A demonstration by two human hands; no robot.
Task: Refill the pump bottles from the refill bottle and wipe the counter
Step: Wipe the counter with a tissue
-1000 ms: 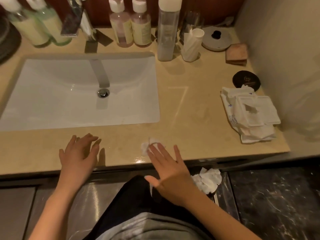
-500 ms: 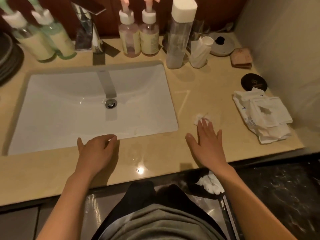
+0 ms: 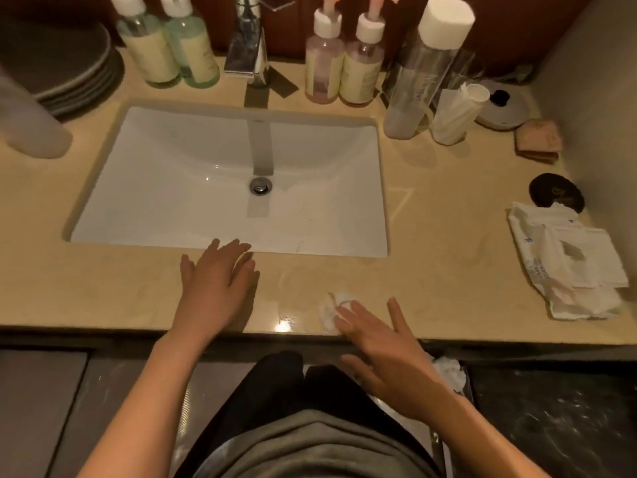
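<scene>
The right hand [image 3: 382, 350] presses a crumpled tissue [image 3: 332, 310] flat-fingered at the counter [image 3: 448, 263] front edge. Left of it the left hand [image 3: 215, 288] lies spread, fingertips at the sink [image 3: 227, 188] rim. Bare counter stretches rightward; pump bottles [image 3: 343, 67] stand far beyond.

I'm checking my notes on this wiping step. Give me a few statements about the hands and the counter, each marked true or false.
1. The right hand presses a white tissue wad on the counter near its front edge. True.
2. The left hand grips a pump bottle. False: it rests flat on the counter in front of the sink and holds nothing.
3. The tall clear bottle has its white cap on. True.
4. The pink pump bottles stand left of the tap. False: they stand to its right; the green bottles are on its left.
</scene>
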